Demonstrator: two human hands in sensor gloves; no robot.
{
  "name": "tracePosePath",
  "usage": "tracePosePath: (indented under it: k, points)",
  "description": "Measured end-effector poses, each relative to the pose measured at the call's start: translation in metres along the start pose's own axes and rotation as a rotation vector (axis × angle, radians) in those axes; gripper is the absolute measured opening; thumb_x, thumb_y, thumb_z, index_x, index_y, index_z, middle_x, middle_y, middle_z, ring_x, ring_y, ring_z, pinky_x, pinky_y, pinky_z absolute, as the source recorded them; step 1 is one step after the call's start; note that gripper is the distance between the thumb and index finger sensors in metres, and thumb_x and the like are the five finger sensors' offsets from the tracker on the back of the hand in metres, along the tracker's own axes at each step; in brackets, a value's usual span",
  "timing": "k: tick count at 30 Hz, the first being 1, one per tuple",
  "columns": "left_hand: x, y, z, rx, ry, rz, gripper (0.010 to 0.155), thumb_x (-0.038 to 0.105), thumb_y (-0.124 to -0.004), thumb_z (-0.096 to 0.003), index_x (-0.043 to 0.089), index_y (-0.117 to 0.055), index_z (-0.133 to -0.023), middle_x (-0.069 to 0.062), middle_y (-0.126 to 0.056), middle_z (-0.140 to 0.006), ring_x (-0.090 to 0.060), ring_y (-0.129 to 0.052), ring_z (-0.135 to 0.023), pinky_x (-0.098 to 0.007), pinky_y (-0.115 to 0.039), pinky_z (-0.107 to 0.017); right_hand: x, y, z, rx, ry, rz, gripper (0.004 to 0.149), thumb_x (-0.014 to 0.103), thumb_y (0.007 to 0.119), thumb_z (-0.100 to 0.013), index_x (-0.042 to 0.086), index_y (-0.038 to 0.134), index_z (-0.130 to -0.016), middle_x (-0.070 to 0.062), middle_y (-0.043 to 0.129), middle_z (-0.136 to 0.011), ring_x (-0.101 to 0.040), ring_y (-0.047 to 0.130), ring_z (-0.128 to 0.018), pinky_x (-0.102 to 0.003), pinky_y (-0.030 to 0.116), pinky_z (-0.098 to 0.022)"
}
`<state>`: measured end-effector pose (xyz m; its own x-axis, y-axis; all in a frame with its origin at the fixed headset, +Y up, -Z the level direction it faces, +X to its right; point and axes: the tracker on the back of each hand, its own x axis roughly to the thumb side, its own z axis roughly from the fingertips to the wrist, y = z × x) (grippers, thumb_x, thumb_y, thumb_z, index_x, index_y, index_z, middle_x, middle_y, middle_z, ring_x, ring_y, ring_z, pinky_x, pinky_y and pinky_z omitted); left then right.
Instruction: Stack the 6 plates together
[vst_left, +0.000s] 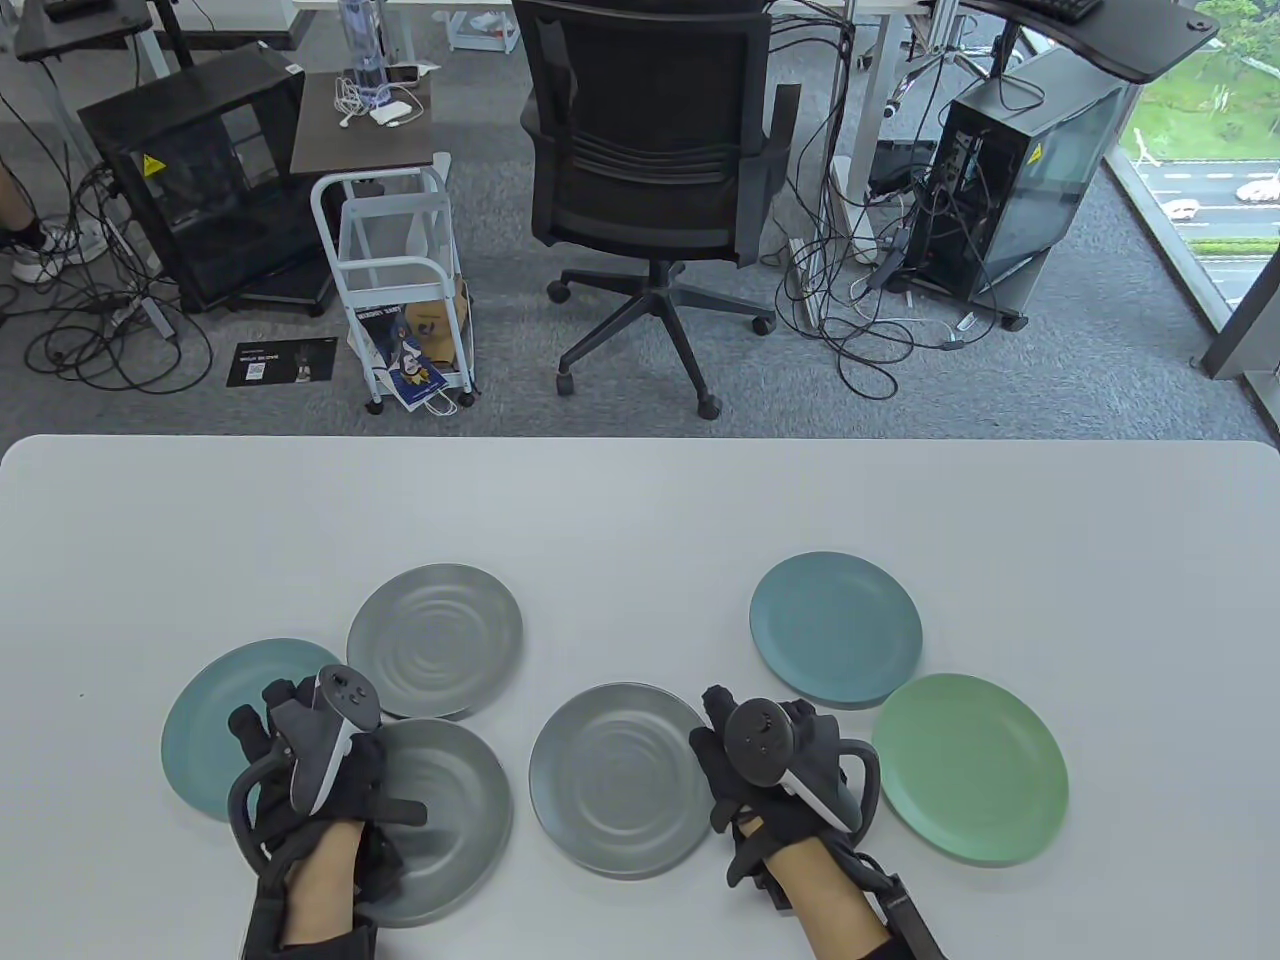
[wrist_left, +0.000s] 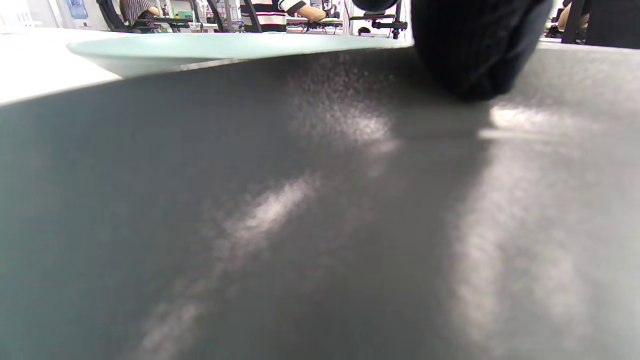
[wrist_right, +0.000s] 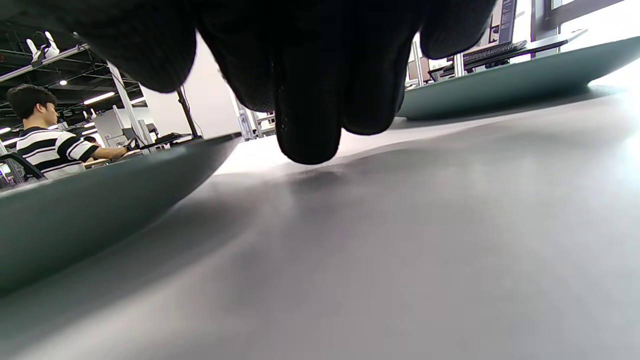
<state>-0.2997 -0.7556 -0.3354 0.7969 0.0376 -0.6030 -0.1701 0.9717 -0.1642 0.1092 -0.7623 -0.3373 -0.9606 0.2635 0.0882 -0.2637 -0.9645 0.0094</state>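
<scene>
Looking down at the white table (vst_left: 640, 500), we count six plates lying singly, and we place them all from the middle grey plate (vst_left: 620, 780). Our right hand (vst_left: 775, 765) sits just right of it on the table surface, fingers (wrist_right: 310, 100) hanging together toward the tabletop; we cannot tell whether they touch that plate's rim. Farther right lies the green plate (vst_left: 970, 768), and behind that the dark teal plate (vst_left: 836, 630). Left of the middle plate is the near grey plate (vst_left: 450, 800), where our left hand (vst_left: 310, 770) rests with its thumb (vst_left: 400, 813) laid across the plate's surface. Beyond it lie the far grey plate (vst_left: 435, 640) and the light teal plate (vst_left: 215, 730).
</scene>
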Motion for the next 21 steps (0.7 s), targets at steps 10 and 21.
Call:
tracePosePath:
  k: [10, 21]
  points:
    - [-0.012, 0.014, 0.005, -0.013, -0.01, 0.107, 0.043, 0.045, -0.079, -0.0393, 0.054, -0.073, -0.081, 0.023, -0.047, -0.112, -0.008, -0.016, -0.114, -0.045, -0.001, -0.085, -0.003, -0.003, 0.0, -0.017, 0.011, -0.019, 0.056, 0.057, 0.063, -0.054, 0.028, 0.062, -0.102, 0.003, 0.089, -0.084, -0.028, 0.078, -0.087, -0.057, 0.047, -0.076]
    - [-0.022, 0.024, 0.004, -0.063, -0.044, 0.219, 0.042, 0.043, -0.078, -0.0399, 0.051, -0.075, -0.081, 0.018, -0.088, -0.083, -0.007, -0.062, -0.106, -0.047, -0.012, -0.089, -0.008, -0.005, -0.001, -0.02, 0.021, -0.037, 0.055, 0.055, 0.063, -0.054, 0.026, 0.063, -0.1, 0.004, 0.089, -0.08, -0.028, 0.079, -0.086, -0.056, 0.047, -0.076]
